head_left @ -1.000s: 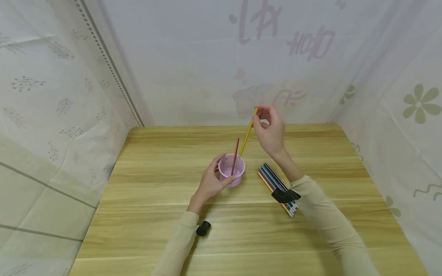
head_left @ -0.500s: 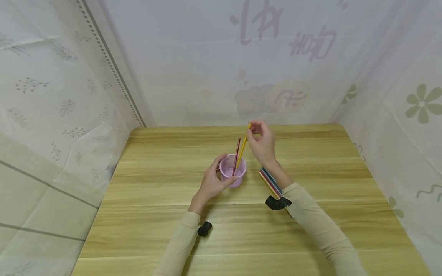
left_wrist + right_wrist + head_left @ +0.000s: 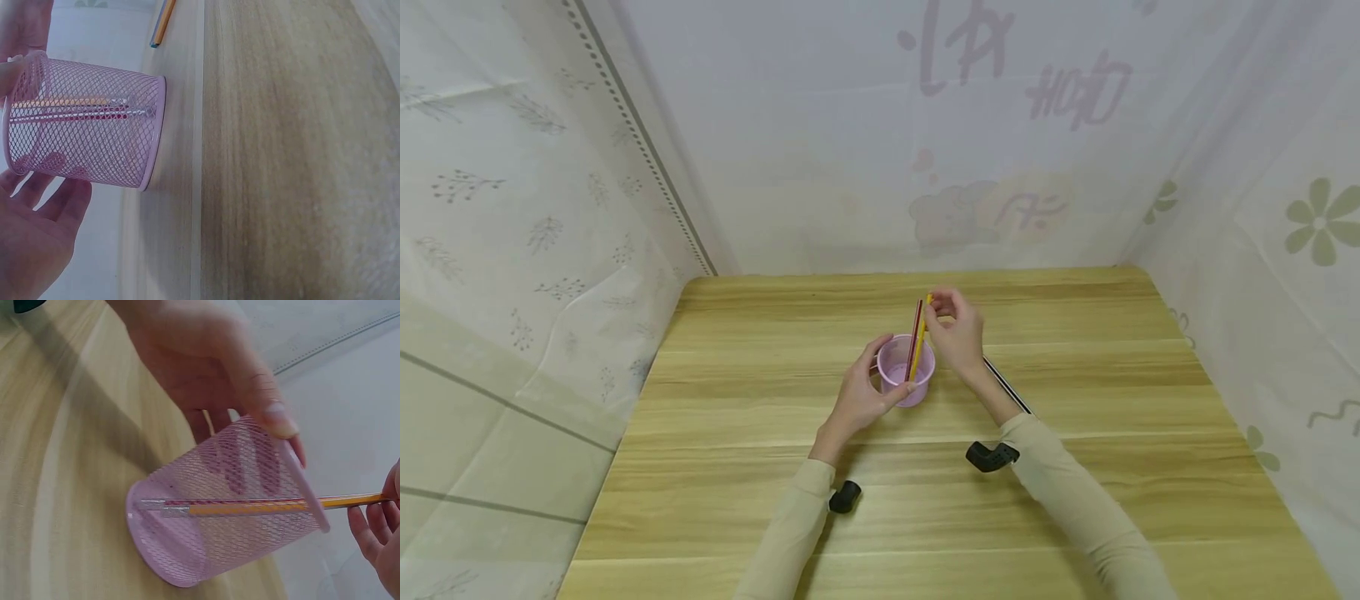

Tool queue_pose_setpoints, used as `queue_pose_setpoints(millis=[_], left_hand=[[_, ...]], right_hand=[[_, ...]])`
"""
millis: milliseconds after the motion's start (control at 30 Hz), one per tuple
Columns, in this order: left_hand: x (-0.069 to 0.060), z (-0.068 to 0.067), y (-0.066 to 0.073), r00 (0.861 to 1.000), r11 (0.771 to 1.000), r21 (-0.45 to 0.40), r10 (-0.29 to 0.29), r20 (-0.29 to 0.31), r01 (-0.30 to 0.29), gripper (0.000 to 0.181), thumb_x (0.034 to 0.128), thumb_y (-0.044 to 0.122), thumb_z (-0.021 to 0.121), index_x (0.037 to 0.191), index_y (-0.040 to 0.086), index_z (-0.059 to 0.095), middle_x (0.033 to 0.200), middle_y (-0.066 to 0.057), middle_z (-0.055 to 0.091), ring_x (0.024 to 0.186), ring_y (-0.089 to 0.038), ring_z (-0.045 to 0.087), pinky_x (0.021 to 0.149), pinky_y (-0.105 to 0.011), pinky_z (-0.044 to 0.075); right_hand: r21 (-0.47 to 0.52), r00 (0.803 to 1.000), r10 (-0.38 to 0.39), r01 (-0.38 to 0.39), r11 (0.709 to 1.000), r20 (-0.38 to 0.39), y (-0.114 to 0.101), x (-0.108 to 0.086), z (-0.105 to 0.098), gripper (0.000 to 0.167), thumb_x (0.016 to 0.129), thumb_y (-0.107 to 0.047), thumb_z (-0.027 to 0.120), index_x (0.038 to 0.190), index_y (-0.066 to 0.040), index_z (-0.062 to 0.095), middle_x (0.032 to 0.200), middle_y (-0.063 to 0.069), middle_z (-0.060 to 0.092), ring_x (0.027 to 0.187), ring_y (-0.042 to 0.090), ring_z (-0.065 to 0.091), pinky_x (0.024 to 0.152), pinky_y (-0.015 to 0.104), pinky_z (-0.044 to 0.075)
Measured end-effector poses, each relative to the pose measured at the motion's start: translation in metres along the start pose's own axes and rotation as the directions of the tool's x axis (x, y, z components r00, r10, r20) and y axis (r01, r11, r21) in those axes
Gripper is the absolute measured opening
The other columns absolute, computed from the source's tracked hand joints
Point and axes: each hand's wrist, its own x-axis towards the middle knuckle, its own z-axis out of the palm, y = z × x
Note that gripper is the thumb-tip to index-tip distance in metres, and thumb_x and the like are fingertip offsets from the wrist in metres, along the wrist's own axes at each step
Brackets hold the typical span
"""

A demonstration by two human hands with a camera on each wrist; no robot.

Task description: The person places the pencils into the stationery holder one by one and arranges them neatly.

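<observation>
A pink mesh pen cup (image 3: 924, 390) stands on the table, and my left hand (image 3: 857, 400) grips it near the rim, thumb on the near side and fingers on the far side. My right hand (image 3: 958, 333) pinches the upper end of a yellow pencil (image 3: 350, 500) above the cup. Through the mesh in the right wrist view, its lower part shows inside the cup. Beside it a dark red pencil (image 3: 913, 337) leans in the cup and sticks out above the rim. Whether the yellow pencil touches the cup's base I cannot tell.
A bundle of pencils (image 3: 1007, 386) lies on the table, mostly hidden under my right forearm. In the left wrist view a pencil end (image 3: 161, 28) shows beyond the cup. Black wrist cameras (image 3: 992, 457) sit at both sleeves. White patterned curtains (image 3: 820, 167) surround the wooden table (image 3: 760, 333).
My right hand has moved down and left, lowering the yellow pencil deeper into the cup beside the red one. My right forearm now covers more of the bundle. My left hand stays on the cup.
</observation>
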Motion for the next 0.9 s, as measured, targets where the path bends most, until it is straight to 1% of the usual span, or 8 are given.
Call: queue_pose_setpoints(millis=[67, 133, 233, 400, 567, 667, 800, 900], left_hand=[[0.0, 0.0, 0.0, 1.0, 1.0, -0.003, 0.002, 0.0, -0.002, 0.087, 0.0792, 0.026, 0.088, 0.153, 0.019, 0.041, 0.138, -0.012, 0.059, 0.124, -0.033, 0.062, 0.105, -0.048, 0.053], [0.0, 0.0, 0.001, 1.0, 1.0, -0.012, 0.001, 0.0, -0.001, 0.087, 0.0791, 0.025, 0.089, 0.152, 0.019, 0.042, 0.139, -0.013, 0.059, 0.125, -0.034, 0.061, 0.105, -0.05, 0.053], [0.0, 0.0, 0.001, 1.0, 0.999, -0.032, 0.004, -0.002, -0.004, 0.088, 0.0784, 0.021, 0.089, 0.153, 0.017, 0.042, 0.139, -0.017, 0.059, 0.125, -0.038, 0.061, 0.105, -0.053, 0.052], [0.0, 0.002, 0.003, 1.0, 0.999, -0.046, 0.013, -0.002, -0.014, 0.089, 0.0787, 0.012, 0.087, 0.154, 0.007, 0.039, 0.142, -0.026, 0.055, 0.126, -0.048, 0.057, 0.106, -0.061, 0.049], [-0.003, -0.005, 0.031, 1.0, 0.999, -0.049, 0.0, 0.016, 0.0, 0.086, 0.0801, 0.006, 0.084, 0.152, -0.003, 0.038, 0.142, -0.032, 0.052, 0.125, -0.052, 0.056, 0.106, -0.063, 0.048], [-0.006, -0.009, 0.044, 1.0, 0.998, -0.063, -0.001, 0.014, 0.002, 0.084, 0.08, 0.006, 0.084, 0.151, -0.004, 0.039, 0.14, -0.033, 0.053, 0.124, -0.053, 0.057, 0.106, -0.063, 0.047], [-0.007, -0.008, 0.044, 1.0, 0.997, -0.075, 0.0, 0.008, 0.001, 0.084, 0.0798, 0.006, 0.084, 0.151, -0.003, 0.04, 0.14, -0.034, 0.053, 0.124, -0.054, 0.056, 0.106, -0.064, 0.047], [-0.007, -0.008, 0.044, 1.0, 0.997, -0.076, 0.002, 0.008, -0.001, 0.084, 0.0799, 0.006, 0.084, 0.15, -0.004, 0.04, 0.139, -0.034, 0.053, 0.124, -0.054, 0.056, 0.106, -0.065, 0.047]], right_hand=[[-0.016, 1.0, 0.011, -0.011, 1.0, -0.01, 0.0, -0.002, 0.001, 0.021, 0.09, 0.012, 0.062, 0.111, 0.018, 0.062, 0.093, 0.032, 0.067, 0.082, 0.04, 0.067, 0.061, 0.014, 0.057], [-0.022, 1.0, 0.021, -0.021, 1.0, -0.018, 0.001, -0.002, 0.001, 0.022, 0.091, 0.011, 0.063, 0.112, 0.017, 0.063, 0.094, 0.031, 0.067, 0.083, 0.04, 0.067, 0.061, 0.008, 0.053], [-0.023, 0.999, 0.037, -0.037, 0.999, -0.013, 0.001, -0.002, 0.001, 0.024, 0.091, 0.01, 0.063, 0.114, 0.018, 0.062, 0.096, 0.032, 0.067, 0.085, 0.042, 0.067, 0.063, 0.007, 0.052], [-0.043, 0.996, 0.08, -0.079, 0.996, 0.039, 0.002, -0.002, 0.001, 0.026, 0.092, 0.011, 0.06, 0.117, 0.018, 0.06, 0.097, 0.032, 0.066, 0.087, 0.044, 0.068, 0.064, 0.008, 0.055], [-0.07, 0.991, 0.113, -0.108, 0.992, 0.067, 0.0, -0.004, 0.0, 0.027, 0.092, 0.01, 0.058, 0.118, 0.016, 0.06, 0.099, 0.031, 0.066, 0.089, 0.044, 0.068, 0.064, 0.007, 0.053], [-0.098, 0.989, 0.129, -0.122, 0.988, 0.074, 0.017, -0.001, -0.002, 0.026, 0.094, 0.004, 0.06, 0.12, 0.01, 0.061, 0.101, 0.026, 0.067, 0.091, 0.038, 0.069, 0.066, 0.01, 0.055], [-0.146, 0.988, 0.134, -0.121, 0.982, 0.082, 0.046, 0.002, -0.011, 0.025, 0.096, -0.004, 0.061, 0.12, 0.002, 0.062, 0.104, 0.019, 0.069, 0.092, 0.03, 0.068, 0.07, 0.016, 0.057], [-0.175, 0.988, 0.123, -0.106, 0.979, 0.091, 0.053, 0.002, -0.02, 0.025, 0.095, -0.004, 0.061, 0.12, 0.002, 0.063, 0.104, 0.019, 0.069, 0.091, 0.029, 0.067, 0.071, 0.016, 0.057]])
